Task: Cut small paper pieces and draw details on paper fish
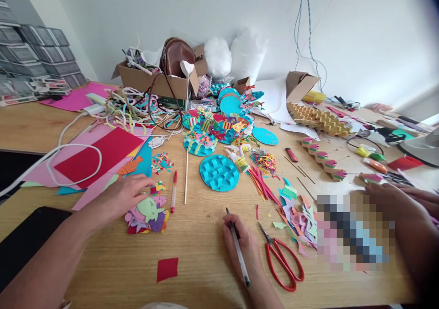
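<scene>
My right hand [242, 240] is closed around a black-tipped pen [237, 249], its point near the bare wood of the table. My left hand [128, 192] reaches over the left side, fingers bent near a small pile of red and yellow paper pieces [158, 188]; whether it holds anything is unclear. Just below its fingers lies a heap of cut paper fish shapes [148, 212]. A red paper piece [167, 269] lies near the front edge. Beside my right hand rest red-handled scissors [281, 258].
A turquoise disc [219, 173], glue bottles [239, 161] and paper scraps [302, 222] lie mid-table. Coloured sheets [99, 156] and a white cable [73, 145] are at left. Another person's hands [394, 199] rest at right. A cardboard box [154, 82] stands behind.
</scene>
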The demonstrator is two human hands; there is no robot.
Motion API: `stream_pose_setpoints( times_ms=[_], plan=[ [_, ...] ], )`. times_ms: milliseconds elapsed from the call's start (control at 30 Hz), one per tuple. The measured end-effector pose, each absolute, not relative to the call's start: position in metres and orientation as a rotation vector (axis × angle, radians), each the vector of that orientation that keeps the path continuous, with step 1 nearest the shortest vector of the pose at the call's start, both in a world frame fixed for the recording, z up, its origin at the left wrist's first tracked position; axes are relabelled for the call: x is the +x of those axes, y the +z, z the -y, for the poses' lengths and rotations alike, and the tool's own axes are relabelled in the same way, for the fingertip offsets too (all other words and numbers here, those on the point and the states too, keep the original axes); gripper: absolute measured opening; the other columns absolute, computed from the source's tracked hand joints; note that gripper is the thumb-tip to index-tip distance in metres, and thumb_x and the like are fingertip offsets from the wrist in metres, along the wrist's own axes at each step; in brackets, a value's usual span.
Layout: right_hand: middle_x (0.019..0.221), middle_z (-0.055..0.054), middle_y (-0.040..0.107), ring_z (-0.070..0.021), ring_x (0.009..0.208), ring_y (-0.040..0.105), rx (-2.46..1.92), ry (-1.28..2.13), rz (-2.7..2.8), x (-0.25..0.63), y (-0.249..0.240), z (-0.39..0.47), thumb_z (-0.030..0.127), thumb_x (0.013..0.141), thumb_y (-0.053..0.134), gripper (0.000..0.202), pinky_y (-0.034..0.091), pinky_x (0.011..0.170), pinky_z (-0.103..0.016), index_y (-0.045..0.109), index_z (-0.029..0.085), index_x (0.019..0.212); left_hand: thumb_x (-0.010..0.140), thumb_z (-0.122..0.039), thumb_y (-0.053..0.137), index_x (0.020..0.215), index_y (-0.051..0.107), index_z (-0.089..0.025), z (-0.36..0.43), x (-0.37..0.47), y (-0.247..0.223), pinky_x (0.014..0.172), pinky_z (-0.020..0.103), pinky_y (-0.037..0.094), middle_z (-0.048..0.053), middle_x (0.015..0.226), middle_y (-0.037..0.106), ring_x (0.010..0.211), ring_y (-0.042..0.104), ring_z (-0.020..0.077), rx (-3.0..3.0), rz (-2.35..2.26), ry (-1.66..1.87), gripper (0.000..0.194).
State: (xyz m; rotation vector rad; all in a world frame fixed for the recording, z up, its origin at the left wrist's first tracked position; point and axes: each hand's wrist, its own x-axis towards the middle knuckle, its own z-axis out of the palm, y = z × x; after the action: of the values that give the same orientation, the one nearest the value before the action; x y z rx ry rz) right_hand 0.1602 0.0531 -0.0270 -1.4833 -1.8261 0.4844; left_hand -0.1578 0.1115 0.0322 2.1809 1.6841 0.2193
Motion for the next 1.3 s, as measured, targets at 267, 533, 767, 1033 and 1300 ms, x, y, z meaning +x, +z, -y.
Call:
stream_pose_setpoints(
  times_ms=[267, 533, 767, 1033, 1300],
  plan=[
    [0.065, -0.001, 0.064, -0.0145, 0.056, 0.06, -1.487, 0.517, 1.814, 0.16, -0.027, -0.054, 0.018, 0.077, 0.044, 0.013, 0.045, 0.052, -0.022, 0.057, 0.019, 0.081, 0.065, -0.019, 0.051, 0.098, 0.063, -0.025, -0.101, -0.169, 0.016, 0.086, 0.032, 0.041, 0.003, 0.103, 0.058, 0.099, 0.054, 0.0222, 2.192, -1.692, 0.101, 0.035],
    [0.062, -0.001, 0.063, -0.0141, 0.054, 0.06, -1.49, 0.488, 1.796, 0.158, -0.029, -0.054, 0.02, 0.076, 0.044, 0.013, 0.045, 0.05, -0.021, 0.057, 0.019, 0.079, 0.062, -0.016, 0.05, 0.079, 0.057, -0.023, -0.103, -0.172, 0.012, 0.078, 0.03, 0.038, 0.002, 0.092, 0.056, 0.089, 0.051, 0.0207, 2.239, -1.68, 0.14, 0.019],
    [0.065, -0.003, 0.065, -0.0145, 0.057, 0.061, -1.465, 0.441, 1.828, 0.159, -0.028, -0.055, 0.017, 0.077, 0.043, 0.014, 0.046, 0.053, -0.021, 0.057, 0.018, 0.08, 0.06, -0.014, 0.047, 0.069, 0.045, -0.022, -0.101, -0.164, 0.021, 0.067, 0.028, 0.036, 0.001, 0.079, 0.053, 0.078, 0.049, 0.0198, 2.215, -1.717, 0.019, 0.012],
    [0.065, -0.002, 0.064, -0.0145, 0.057, 0.061, -1.457, 0.501, 1.78, 0.158, -0.03, -0.054, 0.017, 0.077, 0.044, 0.014, 0.047, 0.055, -0.022, 0.058, 0.018, 0.078, 0.073, -0.025, 0.041, 0.062, 0.035, -0.022, -0.099, -0.171, 0.03, 0.052, 0.023, 0.028, -0.005, 0.057, 0.042, 0.055, 0.041, 0.0132, 2.049, -1.62, 0.035, 0.013],
    [0.09, -0.006, 0.069, -0.0166, 0.08, 0.064, -1.398, 0.808, 1.623, 0.165, -0.031, -0.048, 0.02, 0.085, 0.042, 0.026, 0.052, 0.072, -0.028, 0.062, 0.019, 0.103, 0.07, -0.041, 0.046, 0.08, 0.046, -0.023, -0.092, -0.131, 0.059, 0.06, 0.025, 0.041, -0.002, 0.071, 0.053, 0.067, 0.053, 0.0171, 1.774, -1.66, 0.528, 0.021]
  ],
)
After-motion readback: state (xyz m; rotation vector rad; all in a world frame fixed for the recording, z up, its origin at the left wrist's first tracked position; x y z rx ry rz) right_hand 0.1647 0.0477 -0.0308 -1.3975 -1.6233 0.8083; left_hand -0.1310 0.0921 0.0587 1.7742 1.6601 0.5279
